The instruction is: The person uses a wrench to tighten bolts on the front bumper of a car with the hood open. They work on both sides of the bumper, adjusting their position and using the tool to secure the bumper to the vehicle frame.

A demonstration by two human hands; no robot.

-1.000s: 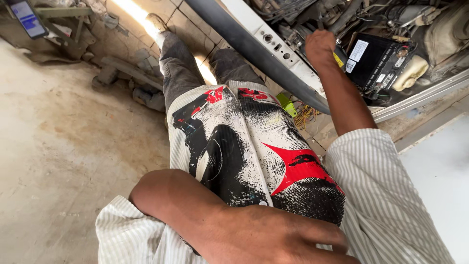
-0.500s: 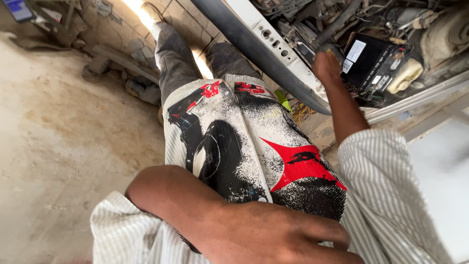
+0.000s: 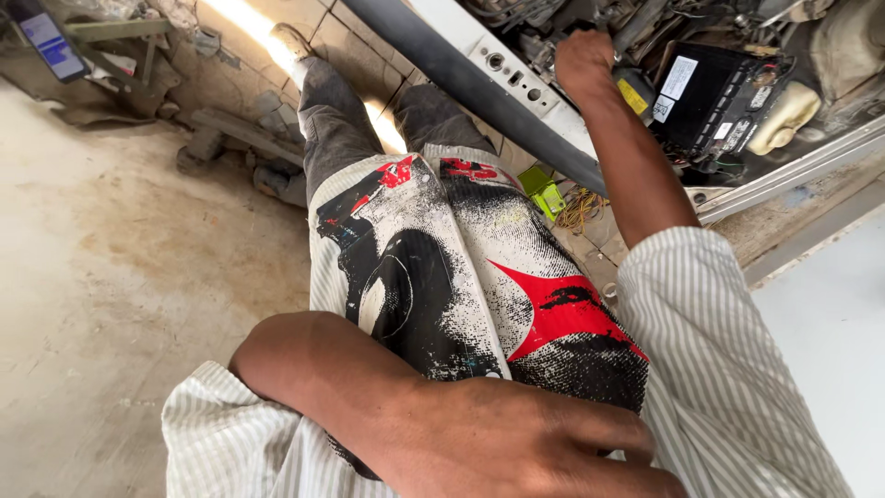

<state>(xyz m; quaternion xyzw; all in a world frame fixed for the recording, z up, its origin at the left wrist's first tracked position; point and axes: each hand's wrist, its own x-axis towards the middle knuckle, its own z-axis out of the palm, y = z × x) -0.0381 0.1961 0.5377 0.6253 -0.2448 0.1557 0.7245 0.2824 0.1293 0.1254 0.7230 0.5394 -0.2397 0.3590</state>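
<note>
Reaching into open engine bay, work seemingly unfinished.
Right hand (image 3: 583, 60), upper middle, beside black box-shaped battery (image 3: 714, 92), grip not discernible; left hand (image 3: 516, 443), fingers spread flat, empty, on printed shirt (image 3: 479, 267).

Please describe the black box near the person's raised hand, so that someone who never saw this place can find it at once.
Look into the open engine bay at the top right. Just right of the right hand sits the black box, probably a battery. Only it is a black block with white stickers; its neighbour on the right is a cream-coloured container.
</note>
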